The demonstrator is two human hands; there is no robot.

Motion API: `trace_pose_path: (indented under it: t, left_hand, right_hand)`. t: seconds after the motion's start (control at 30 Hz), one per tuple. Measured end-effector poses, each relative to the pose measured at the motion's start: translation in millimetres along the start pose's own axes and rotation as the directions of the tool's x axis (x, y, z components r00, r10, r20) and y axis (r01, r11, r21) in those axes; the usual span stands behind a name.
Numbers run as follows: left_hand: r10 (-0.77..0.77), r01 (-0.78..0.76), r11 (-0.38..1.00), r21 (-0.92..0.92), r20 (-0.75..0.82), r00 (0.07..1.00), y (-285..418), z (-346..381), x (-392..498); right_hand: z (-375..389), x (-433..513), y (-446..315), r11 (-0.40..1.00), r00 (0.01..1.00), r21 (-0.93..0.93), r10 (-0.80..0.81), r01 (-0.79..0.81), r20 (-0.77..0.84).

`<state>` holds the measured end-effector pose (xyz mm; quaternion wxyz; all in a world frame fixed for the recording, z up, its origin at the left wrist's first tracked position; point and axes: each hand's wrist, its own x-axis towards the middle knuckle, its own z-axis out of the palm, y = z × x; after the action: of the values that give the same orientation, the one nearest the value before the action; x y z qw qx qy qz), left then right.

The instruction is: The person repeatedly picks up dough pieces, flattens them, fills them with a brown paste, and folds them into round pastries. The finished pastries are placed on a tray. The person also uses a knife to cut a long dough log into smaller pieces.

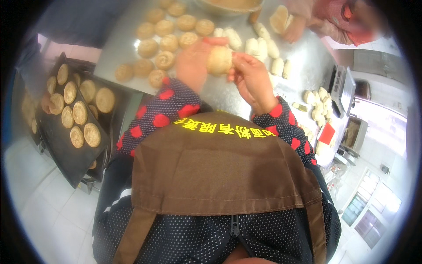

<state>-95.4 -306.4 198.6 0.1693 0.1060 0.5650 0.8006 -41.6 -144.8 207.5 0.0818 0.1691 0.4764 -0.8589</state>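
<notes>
A round, pale piece of dough [220, 61] is held up between my two hands, above the metal worktable [219, 94]. My left hand [192, 64] is motion-blurred and cups it from the left. From the other side, the thumb and fingers of my right hand [252, 77] pinch its edge. Several round dough cakes [165, 60] with swirled tops lie in loose rows beyond and left of my left hand. Past my right hand are several pale dough rolls [262, 49]. The underside of the held dough is hidden.
A bowl [232, 7] of brownish filling stands at the far edge. Another person's hand [293, 30] is beside flattened dough [278, 19]. At left, a second person's hand [47, 104] touches a dark baking tray [74, 166] of cakes. Dough lumps [319, 105] lie right.
</notes>
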Motion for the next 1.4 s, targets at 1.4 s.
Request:
trace_pose_path:
  t: [1.4]
  left_hand:
    - [-0.033, 0.044, 0.997, -0.056, 0.183, 0.983, -27, -4, 2]
  right_hand:
    - [5, -6, 9, 0.999, 1.000, -0.032, -0.014, 0.013, -0.028]
